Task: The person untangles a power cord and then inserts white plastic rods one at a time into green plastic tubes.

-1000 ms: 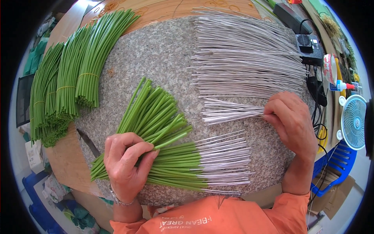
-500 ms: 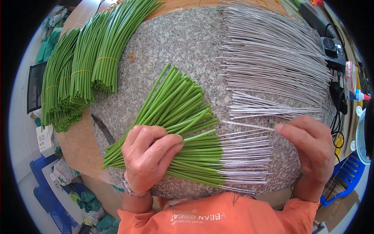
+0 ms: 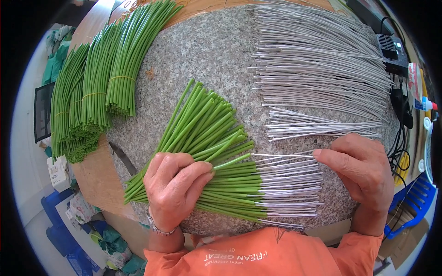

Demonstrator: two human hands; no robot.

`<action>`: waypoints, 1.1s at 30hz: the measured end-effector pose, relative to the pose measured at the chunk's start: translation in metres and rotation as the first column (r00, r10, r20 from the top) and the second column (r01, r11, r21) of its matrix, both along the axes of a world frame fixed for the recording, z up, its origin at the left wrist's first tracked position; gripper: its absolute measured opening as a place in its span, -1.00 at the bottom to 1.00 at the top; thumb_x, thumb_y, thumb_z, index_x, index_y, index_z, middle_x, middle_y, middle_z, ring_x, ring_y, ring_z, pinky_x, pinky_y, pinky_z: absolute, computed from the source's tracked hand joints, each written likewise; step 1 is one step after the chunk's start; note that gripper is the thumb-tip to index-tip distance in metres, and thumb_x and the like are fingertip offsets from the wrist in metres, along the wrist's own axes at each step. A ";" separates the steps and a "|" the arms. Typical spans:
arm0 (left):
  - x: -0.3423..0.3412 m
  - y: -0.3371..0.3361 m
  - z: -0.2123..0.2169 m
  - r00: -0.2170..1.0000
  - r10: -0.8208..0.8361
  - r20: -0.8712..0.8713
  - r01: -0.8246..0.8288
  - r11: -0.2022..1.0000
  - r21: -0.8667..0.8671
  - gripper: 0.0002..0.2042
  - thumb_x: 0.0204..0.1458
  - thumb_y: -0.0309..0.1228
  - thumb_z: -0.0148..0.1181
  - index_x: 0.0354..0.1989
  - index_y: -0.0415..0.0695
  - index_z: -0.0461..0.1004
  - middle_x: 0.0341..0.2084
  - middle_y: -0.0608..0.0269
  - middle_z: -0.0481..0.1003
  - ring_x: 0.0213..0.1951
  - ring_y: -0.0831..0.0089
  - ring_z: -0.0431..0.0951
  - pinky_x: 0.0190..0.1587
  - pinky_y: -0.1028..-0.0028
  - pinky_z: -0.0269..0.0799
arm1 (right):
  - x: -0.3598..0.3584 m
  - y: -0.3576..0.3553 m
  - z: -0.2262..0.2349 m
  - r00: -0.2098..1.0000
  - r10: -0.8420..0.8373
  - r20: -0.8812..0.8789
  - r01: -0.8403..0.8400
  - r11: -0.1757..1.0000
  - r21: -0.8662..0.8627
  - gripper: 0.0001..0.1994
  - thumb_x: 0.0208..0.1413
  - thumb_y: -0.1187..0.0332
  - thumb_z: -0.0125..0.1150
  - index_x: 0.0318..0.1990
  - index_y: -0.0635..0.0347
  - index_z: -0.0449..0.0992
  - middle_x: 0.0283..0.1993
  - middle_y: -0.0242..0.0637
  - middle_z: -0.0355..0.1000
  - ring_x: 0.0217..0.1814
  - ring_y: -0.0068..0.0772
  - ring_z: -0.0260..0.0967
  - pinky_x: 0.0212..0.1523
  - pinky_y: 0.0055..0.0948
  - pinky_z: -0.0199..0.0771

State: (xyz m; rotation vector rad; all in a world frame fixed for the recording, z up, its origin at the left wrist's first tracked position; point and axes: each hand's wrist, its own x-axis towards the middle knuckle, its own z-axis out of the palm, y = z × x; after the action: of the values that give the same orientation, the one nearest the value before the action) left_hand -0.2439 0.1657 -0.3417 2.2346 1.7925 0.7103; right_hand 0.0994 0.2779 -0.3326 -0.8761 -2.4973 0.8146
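My left hand (image 3: 175,186) is closed, with one green plastic tube (image 3: 234,162) pinched between thumb and forefinger. Under that hand fans out a bundle of green tubes (image 3: 205,119). The lower ones have silvery wires (image 3: 292,189) sticking out of their right-hand ends; the upper ones show no wire. Between thumb and forefinger my right hand (image 3: 361,168) grips a single pale wire (image 3: 285,155), which points left. Its far tip is right by the open end of the pinched tube; whether it has entered cannot be made out.
Banded bundles of green tubes (image 3: 122,60) lie at the far left of the speckled stone slab (image 3: 198,41). A big wire pile (image 3: 317,60) and a smaller one (image 3: 317,124) lie right. A dark blade-like tool (image 3: 122,155) rests left; a black device (image 3: 391,48) and cables stand right.
My right hand has moved left and slightly down, bringing the wire's tip to the end of the pinched tube. The left hand keeps its hold; the whole view has shifted a little.
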 end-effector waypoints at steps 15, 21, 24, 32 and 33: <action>-0.001 0.002 0.001 1.000 -0.022 0.014 0.022 1.000 -0.010 -0.72 -0.18 -0.53 0.62 -0.25 -0.04 0.74 -0.37 0.33 0.55 -0.35 0.25 0.53 -0.31 0.27 0.42 | -0.002 0.006 -0.002 0.996 0.075 -0.049 -0.074 0.997 0.015 -0.66 -0.05 0.49 0.38 -0.07 0.07 0.80 -0.36 -0.36 0.52 -0.41 -0.30 0.49 -0.46 -0.31 0.42; -0.005 0.000 0.001 0.996 -0.072 0.056 0.072 0.997 -0.003 -0.71 -0.20 -0.52 0.62 -0.25 -0.01 0.75 -0.36 0.36 0.57 -0.35 0.28 0.54 -0.31 0.27 0.43 | -0.027 -0.012 -0.012 0.980 0.151 -0.132 -0.147 0.988 0.035 -0.67 -0.05 0.50 0.37 -0.06 0.16 0.74 -0.29 -0.39 0.53 -0.37 -0.35 0.47 -0.45 -0.34 0.47; -0.008 -0.002 0.003 0.994 -0.101 0.050 0.101 0.995 -0.008 -0.73 -0.20 -0.49 0.62 -0.26 0.01 0.75 -0.35 0.38 0.59 -0.35 0.29 0.56 -0.31 0.28 0.43 | -0.046 -0.030 -0.023 0.963 0.166 -0.212 -0.156 0.986 0.064 -0.70 -0.05 0.44 0.36 -0.10 0.24 0.68 -0.30 -0.41 0.51 -0.37 -0.40 0.45 -0.42 -0.36 0.45; -0.012 0.001 0.014 0.968 -0.224 0.112 0.237 0.964 -0.121 -0.74 -0.11 -0.47 0.59 -0.18 -0.02 0.76 -0.34 0.34 0.65 -0.34 0.28 0.61 -0.29 0.27 0.46 | -0.050 -0.040 -0.036 0.947 0.238 -0.216 -0.216 0.969 0.121 -0.72 -0.03 0.40 0.43 -0.11 0.22 0.70 -0.31 -0.42 0.53 -0.37 -0.45 0.47 -0.39 -0.37 0.39; -0.012 -0.001 0.012 0.974 -0.172 0.149 0.188 0.976 -0.105 -0.73 -0.09 -0.48 0.58 -0.16 -0.05 0.76 -0.34 0.30 0.66 -0.35 0.25 0.63 -0.29 0.26 0.48 | -0.048 -0.039 -0.036 0.939 0.235 -0.252 -0.224 0.972 0.073 -0.72 0.02 0.43 0.49 -0.07 0.23 0.73 -0.26 -0.37 0.60 -0.36 -0.41 0.52 -0.40 -0.35 0.40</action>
State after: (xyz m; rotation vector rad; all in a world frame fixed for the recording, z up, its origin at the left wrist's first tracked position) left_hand -0.2559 0.1647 -0.3294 2.1773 1.5035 0.6860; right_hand 0.0512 0.2388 -0.3686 -0.4338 -2.3992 0.8830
